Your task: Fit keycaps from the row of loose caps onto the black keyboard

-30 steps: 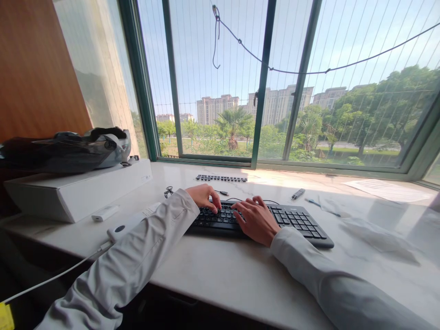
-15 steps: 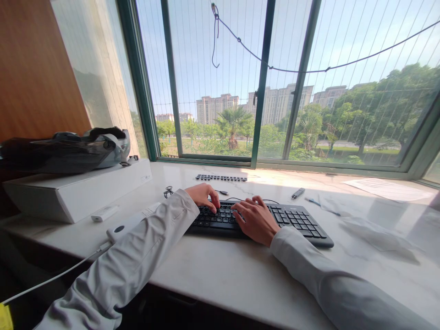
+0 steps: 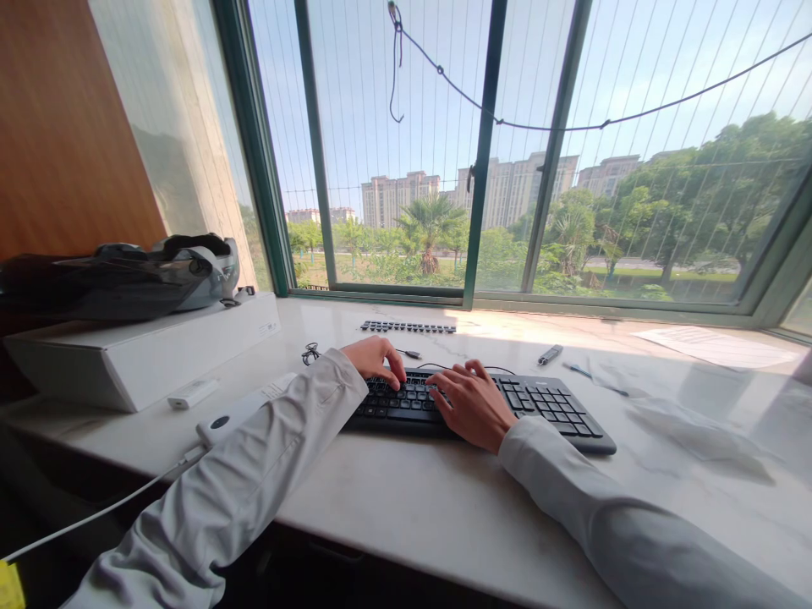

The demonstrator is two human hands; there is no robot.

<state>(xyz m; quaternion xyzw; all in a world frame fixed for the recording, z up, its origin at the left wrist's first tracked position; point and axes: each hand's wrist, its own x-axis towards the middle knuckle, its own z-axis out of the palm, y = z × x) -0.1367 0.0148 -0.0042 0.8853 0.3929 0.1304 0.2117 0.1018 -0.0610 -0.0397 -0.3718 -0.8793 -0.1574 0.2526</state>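
A black keyboard (image 3: 551, 410) lies across the worktop with some of its key places looking bare around the middle. My left hand (image 3: 375, 359) reaches down over its upper left part, thumb and forefinger close together at the keys; whatever is between them is hidden. On the middle of the keyboard rests my right hand (image 3: 473, 404), palm down, fingers spread, fingertips touching the keys near the left hand. Behind the keyboard, small black keycaps (image 3: 408, 327) stand in rows by the window. The keyboard's USB plug (image 3: 412, 353) lies just beyond my left hand.
At left, a white box (image 3: 136, 355) carries a dark bagged item (image 3: 127, 275). A white power strip (image 3: 222, 423) lies beside my left forearm. To the right are a dark stick-like gadget (image 3: 550, 355), a thin brush-like tool (image 3: 593, 379), a clear plastic bag (image 3: 704, 436) and paper (image 3: 716, 347).
Both hands stay at nearly the same spots on the keyboard. The view has shifted very slightly; nothing else visibly differs.
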